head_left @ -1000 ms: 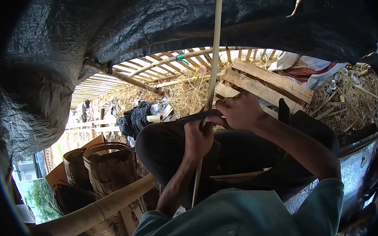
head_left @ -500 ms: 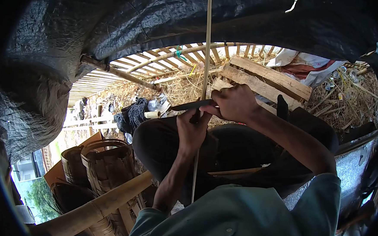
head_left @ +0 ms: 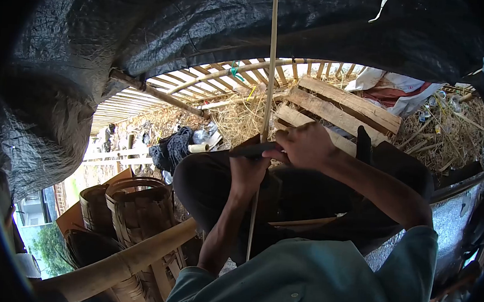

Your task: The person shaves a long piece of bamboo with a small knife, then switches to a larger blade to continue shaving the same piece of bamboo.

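Observation:
A long, thin bamboo strip (head_left: 271,70) runs upright through the view, from the top edge down between my knees toward my shirt. My left hand (head_left: 246,176) is closed around it just below the blade, most of its fingers hidden. In my right hand (head_left: 309,145) is a dark-bladed knife (head_left: 253,150), gripped by its handle end. The blade points left and lies across the strip, overlapping the top of my left hand. Both hands are close together over my lap.
Wooden planks (head_left: 338,110) lie ahead on straw-like shavings (head_left: 238,115). Woven bamboo baskets (head_left: 141,206) stand at left behind a thick bamboo pole (head_left: 130,260). Black tarpaulin (head_left: 205,21) hangs overhead. A slatted bamboo fence (head_left: 202,82) and a white sack (head_left: 406,94) are beyond.
My right hand and the knife have come down toward my body along the strip. My left hand has shifted slightly lower too, still around the strip. The whole view has shifted slightly.

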Tool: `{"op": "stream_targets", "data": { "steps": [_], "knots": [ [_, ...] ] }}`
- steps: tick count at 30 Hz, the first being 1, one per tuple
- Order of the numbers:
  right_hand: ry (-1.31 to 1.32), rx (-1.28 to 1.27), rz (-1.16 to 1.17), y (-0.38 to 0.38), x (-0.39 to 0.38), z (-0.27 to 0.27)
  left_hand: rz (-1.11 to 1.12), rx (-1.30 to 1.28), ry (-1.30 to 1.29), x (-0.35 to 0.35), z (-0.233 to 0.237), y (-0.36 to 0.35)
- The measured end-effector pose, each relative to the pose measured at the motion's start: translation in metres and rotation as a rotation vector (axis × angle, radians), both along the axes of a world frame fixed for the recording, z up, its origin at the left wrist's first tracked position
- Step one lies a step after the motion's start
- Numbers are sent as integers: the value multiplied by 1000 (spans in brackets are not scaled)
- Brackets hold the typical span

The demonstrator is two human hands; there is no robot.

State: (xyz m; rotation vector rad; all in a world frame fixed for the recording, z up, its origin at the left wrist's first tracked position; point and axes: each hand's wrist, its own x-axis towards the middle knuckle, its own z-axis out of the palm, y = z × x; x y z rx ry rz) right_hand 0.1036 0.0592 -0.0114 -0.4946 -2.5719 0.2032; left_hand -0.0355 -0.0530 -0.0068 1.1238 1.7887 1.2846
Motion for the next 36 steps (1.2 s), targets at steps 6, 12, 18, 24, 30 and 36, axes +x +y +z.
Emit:
{"op": "stream_targets", "data": {
  "steps": [6, 12, 18, 24, 30, 36],
  "knots": [
    [11, -111, -161, 14, -6, 5, 53, -148, -215, -4, 19, 5],
    [66, -63, -85, 15, 7, 11, -56, -175, -270, 3, 23, 1],
    [121, -69, -78, 17, 7, 11, -99, -276, -508, 4, 31, 2],
    [-19, -170, -126, 7, 6, 11, -134, -171, -720, -3, 23, -3],
    [25, -125, -128, 12, 7, 7, -172, -233, -434, 2, 35, -2],
    [21, -110, -121, 15, 7, 12, -242, -373, -395, -5, 31, -13]
  ]
}}
